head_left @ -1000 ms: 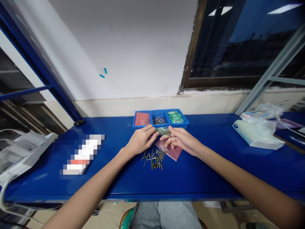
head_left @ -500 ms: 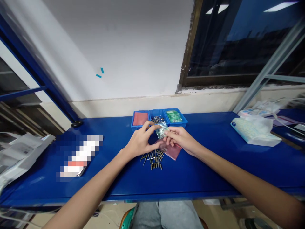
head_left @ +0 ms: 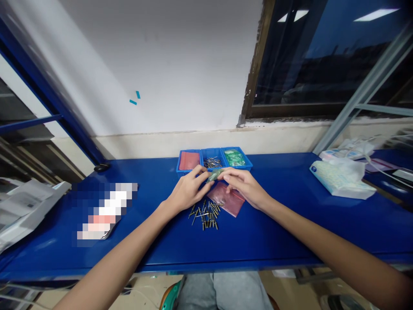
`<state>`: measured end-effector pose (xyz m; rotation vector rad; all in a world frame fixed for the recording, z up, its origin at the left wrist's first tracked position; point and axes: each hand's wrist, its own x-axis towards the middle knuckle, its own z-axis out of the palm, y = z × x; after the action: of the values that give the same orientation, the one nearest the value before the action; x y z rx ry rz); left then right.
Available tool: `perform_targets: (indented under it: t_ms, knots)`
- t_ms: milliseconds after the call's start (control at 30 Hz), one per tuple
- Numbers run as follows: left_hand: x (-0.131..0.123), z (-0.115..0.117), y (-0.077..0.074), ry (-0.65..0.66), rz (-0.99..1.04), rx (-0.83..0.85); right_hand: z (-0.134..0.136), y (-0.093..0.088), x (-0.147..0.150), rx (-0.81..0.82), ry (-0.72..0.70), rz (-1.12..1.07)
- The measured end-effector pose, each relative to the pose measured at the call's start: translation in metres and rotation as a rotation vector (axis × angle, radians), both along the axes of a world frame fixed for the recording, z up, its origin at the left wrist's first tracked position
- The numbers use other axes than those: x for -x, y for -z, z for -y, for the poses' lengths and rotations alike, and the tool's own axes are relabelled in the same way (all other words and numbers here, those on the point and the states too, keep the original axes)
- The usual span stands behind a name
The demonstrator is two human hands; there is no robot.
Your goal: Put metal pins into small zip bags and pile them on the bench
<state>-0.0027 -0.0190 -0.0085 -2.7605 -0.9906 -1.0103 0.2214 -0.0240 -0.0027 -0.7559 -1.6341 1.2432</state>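
Green packet (head_left: 214, 175) is pinched in fingertips of left hand (head_left: 189, 190) and right hand (head_left: 247, 185), held above table (head_left: 274, 245) toward back edge; long axis is slanted, right end aimed toward back right corner.

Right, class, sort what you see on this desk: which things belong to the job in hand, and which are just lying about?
Likely part of the job:
- small green packet, between the two hands
- pink bag
- loose metal pins
- blue compartment tray and its contents

Apparently just lying about:
- tissue pack
- small black object
- pixelated item, unidentifiable
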Motion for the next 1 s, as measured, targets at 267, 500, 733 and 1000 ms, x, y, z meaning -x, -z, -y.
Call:
perform_targets:
  t_ms: [267, 500, 733, 1000]
  knots:
    - [-0.001, -0.006, 0.012, -0.060, 0.147, 0.048, 0.000, 0.003, 0.003, 0.115, 0.041, -0.083]
    - [0.001, -0.004, 0.006, 0.031, 0.012, 0.049, -0.006, 0.003, 0.001, 0.085, 0.048, -0.050]
    - [-0.009, 0.006, 0.005, -0.006, 0.074, 0.141, -0.009, 0.007, 0.000, -0.110, 0.186, 0.149]
    - [-0.049, -0.019, -0.025, -0.019, 0.068, 0.000, -0.053, -0.020, -0.022, -0.154, 0.353, 0.116]
